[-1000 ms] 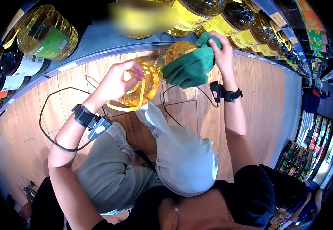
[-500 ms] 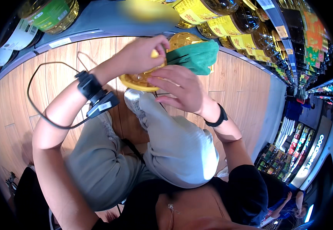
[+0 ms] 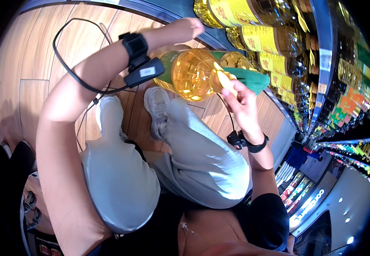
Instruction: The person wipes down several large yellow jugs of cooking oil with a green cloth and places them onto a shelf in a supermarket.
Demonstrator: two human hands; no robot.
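Note:
My right hand (image 3: 245, 104) is closed around the yellow handle at the neck of a large clear bottle of golden cooking oil (image 3: 193, 74). The bottle lies tilted, its neck toward that hand and its green label toward my left forearm. A green cloth (image 3: 249, 79) shows just beyond my right hand, next to another oil bottle (image 3: 236, 60) that is partly hidden. My left hand (image 3: 191, 29) is held past the bottle, near the shelf edge; motion blurs its fingers.
A lower shelf (image 3: 168, 16) holds a row of oil bottles with yellow labels (image 3: 253, 38), running off to the right. Wood-look floor (image 3: 35, 72) lies around my feet. Black devices with thin cables are strapped on both wrists. Another person's dark-clothed legs (image 3: 12, 166) stand at the left.
The oil bottle has come up off the floor, tilted, with my right hand now on its handle. My left hand has moved away from it toward the shelf. The view has swung right.

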